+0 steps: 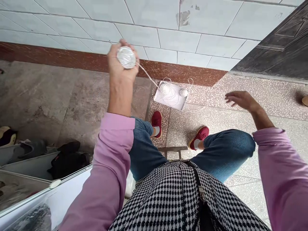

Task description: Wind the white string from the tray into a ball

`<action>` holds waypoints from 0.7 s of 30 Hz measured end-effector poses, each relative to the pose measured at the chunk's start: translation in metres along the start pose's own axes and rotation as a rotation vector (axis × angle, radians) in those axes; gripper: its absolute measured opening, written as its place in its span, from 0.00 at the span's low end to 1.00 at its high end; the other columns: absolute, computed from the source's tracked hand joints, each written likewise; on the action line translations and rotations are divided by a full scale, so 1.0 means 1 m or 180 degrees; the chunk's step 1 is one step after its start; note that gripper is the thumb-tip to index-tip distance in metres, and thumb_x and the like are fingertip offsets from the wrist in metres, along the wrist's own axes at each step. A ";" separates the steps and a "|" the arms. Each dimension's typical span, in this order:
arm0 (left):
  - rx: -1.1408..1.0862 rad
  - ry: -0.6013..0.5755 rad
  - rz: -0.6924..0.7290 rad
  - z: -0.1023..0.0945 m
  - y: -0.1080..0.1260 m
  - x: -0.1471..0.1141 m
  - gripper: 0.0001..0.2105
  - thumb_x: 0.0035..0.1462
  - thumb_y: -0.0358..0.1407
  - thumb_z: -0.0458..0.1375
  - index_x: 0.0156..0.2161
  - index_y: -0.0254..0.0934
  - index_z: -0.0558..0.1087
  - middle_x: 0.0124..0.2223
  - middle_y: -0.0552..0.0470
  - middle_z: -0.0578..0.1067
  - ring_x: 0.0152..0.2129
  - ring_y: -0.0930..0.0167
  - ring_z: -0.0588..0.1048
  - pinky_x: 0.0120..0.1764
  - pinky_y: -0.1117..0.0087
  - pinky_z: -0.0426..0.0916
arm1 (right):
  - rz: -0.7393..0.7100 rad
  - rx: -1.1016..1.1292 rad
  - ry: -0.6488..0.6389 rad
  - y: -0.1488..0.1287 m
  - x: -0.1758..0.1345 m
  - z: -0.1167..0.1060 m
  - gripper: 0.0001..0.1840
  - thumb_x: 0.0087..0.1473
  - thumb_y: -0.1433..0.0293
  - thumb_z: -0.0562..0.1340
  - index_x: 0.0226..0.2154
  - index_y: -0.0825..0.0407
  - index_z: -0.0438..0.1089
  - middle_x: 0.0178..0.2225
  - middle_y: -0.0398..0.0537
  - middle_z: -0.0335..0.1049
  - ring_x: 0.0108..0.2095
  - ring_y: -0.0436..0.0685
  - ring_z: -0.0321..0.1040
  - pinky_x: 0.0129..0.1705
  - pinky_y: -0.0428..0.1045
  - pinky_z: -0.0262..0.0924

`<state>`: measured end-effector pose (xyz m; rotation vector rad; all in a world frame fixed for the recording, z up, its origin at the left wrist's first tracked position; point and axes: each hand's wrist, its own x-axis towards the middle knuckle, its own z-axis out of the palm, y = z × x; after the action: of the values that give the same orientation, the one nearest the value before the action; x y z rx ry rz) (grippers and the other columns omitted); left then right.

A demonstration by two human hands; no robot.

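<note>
A round ball of white cord (126, 57) rests in the palm of my left hand (120, 72), its fingers curled around the edge. From it a strand runs down to a shallow white tray (177, 104) on the floor in front of my feet. Inside the tray lie a larger ball of white cord (165, 89) with loose loops and a smaller ball (183, 92). Out to the right, my right hand (240, 98) hangs in the air with fingers stretched and slightly apart, holding nothing.
A tiled wall (175, 41) with a red-brown base strip stands ahead, and a dark door (281, 45) at the right. White shelf bins (55, 186) with shoes and dark items stand at the lower left. My red shoes (157, 123) are near the tray.
</note>
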<state>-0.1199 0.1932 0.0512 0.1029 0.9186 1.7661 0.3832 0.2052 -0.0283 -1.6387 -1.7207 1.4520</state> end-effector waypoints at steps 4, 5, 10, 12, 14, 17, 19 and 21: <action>0.0730 -0.0349 -0.0170 0.024 -0.043 -0.010 0.16 0.79 0.39 0.50 0.39 0.40 0.74 0.38 0.50 0.80 0.47 0.65 0.79 0.40 0.69 0.74 | -0.1037 0.0233 -0.0174 -0.085 0.017 0.045 0.09 0.64 0.62 0.75 0.45 0.46 0.83 0.46 0.52 0.84 0.46 0.62 0.79 0.36 0.55 0.78; 0.0861 -0.0452 -0.0242 0.028 -0.053 -0.013 0.15 0.79 0.39 0.51 0.39 0.39 0.75 0.39 0.49 0.80 0.48 0.63 0.80 0.40 0.68 0.75 | -0.1218 0.0329 -0.0219 -0.105 0.017 0.061 0.11 0.65 0.60 0.74 0.47 0.45 0.82 0.48 0.51 0.83 0.48 0.62 0.78 0.39 0.55 0.79; 0.0886 -0.0909 -0.0675 0.037 -0.100 -0.028 0.08 0.75 0.36 0.58 0.42 0.35 0.75 0.36 0.49 0.77 0.36 0.67 0.80 0.36 0.67 0.75 | -0.1327 0.1093 -0.0356 -0.148 0.017 0.125 0.25 0.63 0.51 0.75 0.55 0.46 0.75 0.61 0.48 0.79 0.61 0.62 0.73 0.47 0.53 0.79; 0.1016 -0.0913 -0.0683 0.038 -0.116 -0.031 0.10 0.72 0.41 0.63 0.44 0.35 0.75 0.36 0.48 0.77 0.37 0.64 0.81 0.36 0.65 0.76 | -0.1139 0.1263 -0.0573 -0.145 0.017 0.137 0.30 0.61 0.47 0.75 0.56 0.46 0.74 0.61 0.49 0.79 0.61 0.64 0.73 0.45 0.53 0.79; 0.1161 -0.0876 -0.0598 0.039 -0.128 -0.033 0.16 0.70 0.49 0.66 0.45 0.36 0.76 0.38 0.48 0.77 0.40 0.59 0.83 0.37 0.63 0.78 | -0.0971 0.1369 -0.0819 -0.139 0.016 0.143 0.33 0.57 0.44 0.76 0.55 0.46 0.75 0.58 0.52 0.80 0.58 0.65 0.77 0.41 0.53 0.80; 0.1184 -0.0978 -0.0557 0.040 -0.140 -0.038 0.24 0.67 0.58 0.65 0.44 0.35 0.76 0.39 0.46 0.77 0.41 0.59 0.83 0.35 0.63 0.77 | -0.0861 0.1479 -0.1073 -0.133 0.012 0.146 0.35 0.54 0.42 0.77 0.52 0.49 0.76 0.51 0.56 0.81 0.50 0.64 0.81 0.34 0.51 0.78; 0.1182 -0.1110 -0.0583 0.041 -0.144 -0.043 0.27 0.64 0.61 0.66 0.42 0.35 0.76 0.40 0.45 0.78 0.39 0.60 0.82 0.34 0.63 0.76 | -0.0813 0.1508 -0.1186 -0.130 0.010 0.146 0.35 0.55 0.42 0.76 0.52 0.50 0.76 0.47 0.56 0.82 0.44 0.61 0.83 0.31 0.49 0.76; 0.1349 -0.1168 -0.0453 0.041 -0.148 -0.046 0.28 0.63 0.63 0.66 0.40 0.36 0.76 0.40 0.44 0.78 0.39 0.59 0.82 0.34 0.62 0.76 | -0.0758 0.1512 -0.1195 -0.128 0.008 0.145 0.34 0.56 0.43 0.76 0.50 0.51 0.76 0.44 0.56 0.83 0.38 0.57 0.82 0.29 0.47 0.74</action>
<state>0.0335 0.1925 0.0040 0.6003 0.9857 1.3407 0.1972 0.1771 0.0151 -0.9294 -1.5153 1.9432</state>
